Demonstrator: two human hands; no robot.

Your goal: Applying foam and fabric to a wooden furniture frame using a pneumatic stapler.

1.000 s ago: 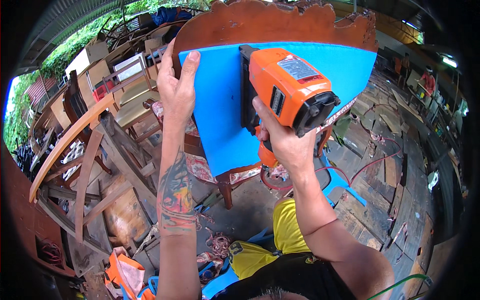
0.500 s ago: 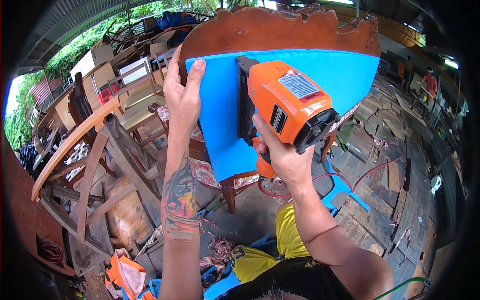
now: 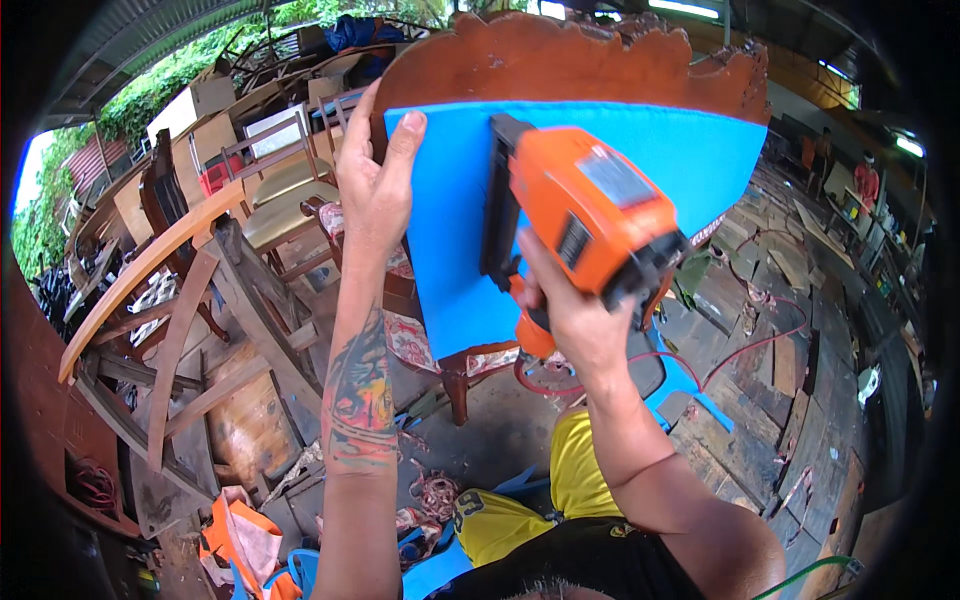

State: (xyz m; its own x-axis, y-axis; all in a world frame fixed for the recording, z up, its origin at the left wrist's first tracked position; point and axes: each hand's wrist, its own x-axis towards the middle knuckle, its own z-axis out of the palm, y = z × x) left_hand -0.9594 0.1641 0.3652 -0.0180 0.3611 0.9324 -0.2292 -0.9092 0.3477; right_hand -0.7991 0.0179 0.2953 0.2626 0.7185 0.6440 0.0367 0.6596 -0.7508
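Observation:
A carved brown wooden chair back (image 3: 560, 65) faces me, with a bright blue sheet (image 3: 640, 130) across its front. My left hand (image 3: 375, 175) grips the panel's left edge, thumb on the front near the sheet's upper left corner, fingers mostly behind it. My right hand (image 3: 580, 325) is wrapped round the handle of an orange air-powered nail gun (image 3: 595, 190). The gun's black nose and magazine lie over the left part of the blue sheet; I cannot tell whether they touch it. A patterned seat cushion (image 3: 405, 340) shows below the sheet.
A red air hose (image 3: 740, 350) trails over the plank-strewn floor (image 3: 720, 440) at right. Curved wooden frame pieces (image 3: 190, 330) lean at left, with stacked chairs (image 3: 290, 190) behind. A blue plastic stool (image 3: 690, 385) stands beyond my right forearm. Two people are at the far right.
The chair back and my left hand have shifted slightly right in the picture. The nail gun has also moved a little right and looks blurred. Both hands keep their grips.

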